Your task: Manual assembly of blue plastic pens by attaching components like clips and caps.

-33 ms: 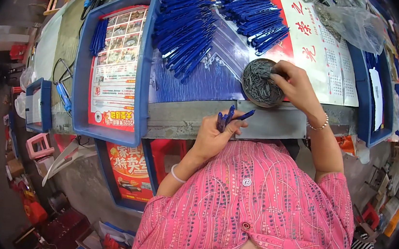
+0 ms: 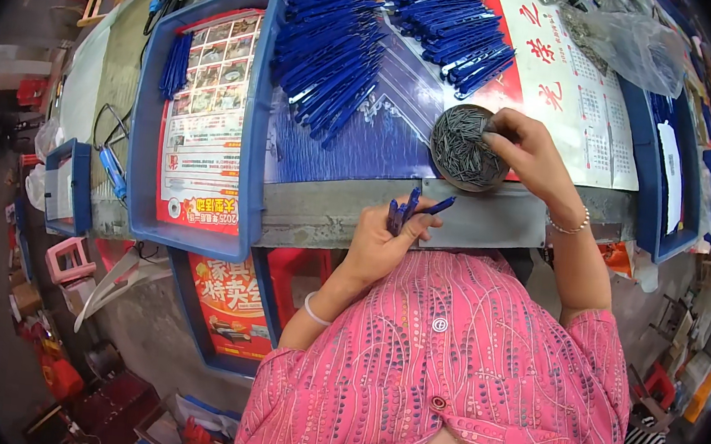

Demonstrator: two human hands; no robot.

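Nothing's really shifting since the earlier frame: left hand (image 2: pixel 384 241) is clutching blue rods (image 2: pixel 413 201), right hand (image 2: pixel 533 151) is pinching narrowly, can't tell on what, over metal pins (image 2: pixel 461 143) in a bowl (image 2: pixel 469 187) on the bench (image 2: pixel 308 224).

Blue sticks (image 2: pixel 439 206), perhaps grey pins (image 2: pixel 460 148), dotted blouse (image 2: pixel 445 361)

On the counter (image 2: pixel 313 211), a left stick pile (image 2: pixel 329 63) and a right stick pile (image 2: pixel 458 33) are laid side by side, behind a bowl (image 2: pixel 490 174) of pins (image 2: pixel 461 142). The right grip (image 2: pixel 526 145) is placed at the bowl's right side; sticks (image 2: pixel 412 204) are held in the left grip (image 2: pixel 379 246), front-left of the bowl. The piles are flanked by a left tray (image 2: pixel 259 125) and a right tray (image 2: pixel 651 175).
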